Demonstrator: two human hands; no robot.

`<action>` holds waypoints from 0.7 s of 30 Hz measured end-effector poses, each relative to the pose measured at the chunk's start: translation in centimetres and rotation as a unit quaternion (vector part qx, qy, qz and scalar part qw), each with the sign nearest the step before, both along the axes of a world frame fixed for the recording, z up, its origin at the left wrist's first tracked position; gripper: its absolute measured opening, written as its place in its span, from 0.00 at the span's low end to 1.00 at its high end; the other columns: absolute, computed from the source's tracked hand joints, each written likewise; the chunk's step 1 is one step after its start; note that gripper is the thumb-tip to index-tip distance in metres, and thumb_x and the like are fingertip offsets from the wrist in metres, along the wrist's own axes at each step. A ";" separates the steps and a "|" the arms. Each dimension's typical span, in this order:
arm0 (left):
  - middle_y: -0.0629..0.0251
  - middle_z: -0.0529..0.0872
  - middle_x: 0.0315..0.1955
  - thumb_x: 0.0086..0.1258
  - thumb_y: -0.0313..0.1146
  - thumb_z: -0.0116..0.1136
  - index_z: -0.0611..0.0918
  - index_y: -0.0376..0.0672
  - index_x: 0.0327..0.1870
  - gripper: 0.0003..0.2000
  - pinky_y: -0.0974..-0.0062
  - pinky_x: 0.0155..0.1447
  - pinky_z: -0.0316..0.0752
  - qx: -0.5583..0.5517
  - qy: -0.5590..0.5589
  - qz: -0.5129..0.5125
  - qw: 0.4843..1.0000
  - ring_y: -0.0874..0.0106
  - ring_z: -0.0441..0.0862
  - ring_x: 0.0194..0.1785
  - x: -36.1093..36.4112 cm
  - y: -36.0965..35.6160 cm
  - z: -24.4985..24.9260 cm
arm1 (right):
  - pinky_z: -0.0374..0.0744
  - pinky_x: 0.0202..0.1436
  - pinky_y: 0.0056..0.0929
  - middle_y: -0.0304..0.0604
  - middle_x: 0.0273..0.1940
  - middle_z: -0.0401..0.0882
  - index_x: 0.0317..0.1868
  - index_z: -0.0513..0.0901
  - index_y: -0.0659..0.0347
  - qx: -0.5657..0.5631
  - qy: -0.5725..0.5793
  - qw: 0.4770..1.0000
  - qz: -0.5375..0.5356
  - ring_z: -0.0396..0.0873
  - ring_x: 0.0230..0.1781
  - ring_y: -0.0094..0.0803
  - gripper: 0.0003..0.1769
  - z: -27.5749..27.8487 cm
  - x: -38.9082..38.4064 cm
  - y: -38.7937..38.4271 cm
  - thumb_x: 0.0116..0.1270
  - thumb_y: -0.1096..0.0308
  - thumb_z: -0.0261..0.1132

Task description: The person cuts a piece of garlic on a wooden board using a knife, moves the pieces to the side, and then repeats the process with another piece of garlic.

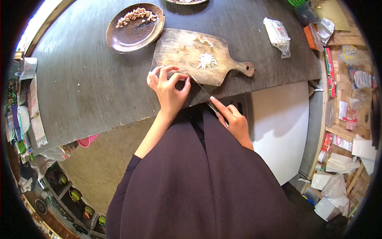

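A wooden cutting board [175, 46] with a short handle lies on the dark table. On it sits a small pile of chopped white pieces [207, 61], with a thin pale strip [203, 41] farther back. My right hand [231, 119] grips a knife [202, 88] by its handle, the blade angled up and left over the board's front edge. My left hand [170, 88] is at the board's front left corner, fingers curled and thumb and forefinger pinched close to the knife tip. What the pinch holds, if anything, is too small to make out.
Left of the board, a brown plate [129, 40] holds diced pieces [135, 16]. Another plate [187, 1] is partly cut off at the top. A clear plastic packet [277, 35] lies to the right. Shelves with bags and boxes line the right side; a white surface [280, 127] stands below the table edge.
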State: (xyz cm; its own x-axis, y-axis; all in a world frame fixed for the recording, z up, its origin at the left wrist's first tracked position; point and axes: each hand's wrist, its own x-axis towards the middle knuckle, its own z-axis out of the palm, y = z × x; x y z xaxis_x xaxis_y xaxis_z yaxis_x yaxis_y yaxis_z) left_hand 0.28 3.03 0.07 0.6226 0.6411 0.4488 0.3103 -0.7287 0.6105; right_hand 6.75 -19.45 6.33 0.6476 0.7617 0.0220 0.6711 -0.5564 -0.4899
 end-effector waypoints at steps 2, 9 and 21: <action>0.75 0.86 0.54 0.54 0.34 0.80 0.90 0.55 0.31 0.07 0.49 0.76 0.56 -0.001 0.001 -0.001 1.000 0.54 0.69 0.70 0.0 0.0 0.0 | 0.86 0.33 0.38 0.38 0.34 0.75 0.76 0.78 0.27 0.001 -0.003 1.000 0.001 0.83 0.27 0.36 0.34 0.0 -0.1 -0.2 0.73 0.65 0.71; 0.75 0.85 0.55 0.55 0.33 0.78 0.89 0.54 0.30 0.07 0.46 0.77 0.55 -0.005 0.000 -0.005 1.000 0.54 0.69 0.71 0.0 0.0 0.0 | 0.86 0.32 0.38 0.38 0.33 0.75 0.77 0.77 0.25 0.001 0.007 1.000 -0.006 0.82 0.26 0.36 0.34 -0.9 -0.6 -0.4 0.73 0.63 0.72; 0.75 0.86 0.55 0.54 0.33 0.79 0.90 0.54 0.31 0.07 0.49 0.76 0.56 0.005 0.001 0.005 1.000 0.54 0.69 0.71 0.0 -0.1 0.0 | 0.85 0.34 0.40 0.39 0.34 0.77 0.77 0.77 0.27 0.051 0.007 0.999 -0.003 0.84 0.28 0.38 0.34 -2.2 0.5 1.6 0.73 0.64 0.71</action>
State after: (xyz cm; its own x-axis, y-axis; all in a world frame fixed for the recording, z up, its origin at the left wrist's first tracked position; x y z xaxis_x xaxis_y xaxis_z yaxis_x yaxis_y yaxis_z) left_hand 0.31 2.94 0.12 0.6169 0.6427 0.4542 0.3196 -0.7320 0.6017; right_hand 7.25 -17.84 4.13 0.6530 0.7520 0.0900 0.6607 -0.5076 -0.5530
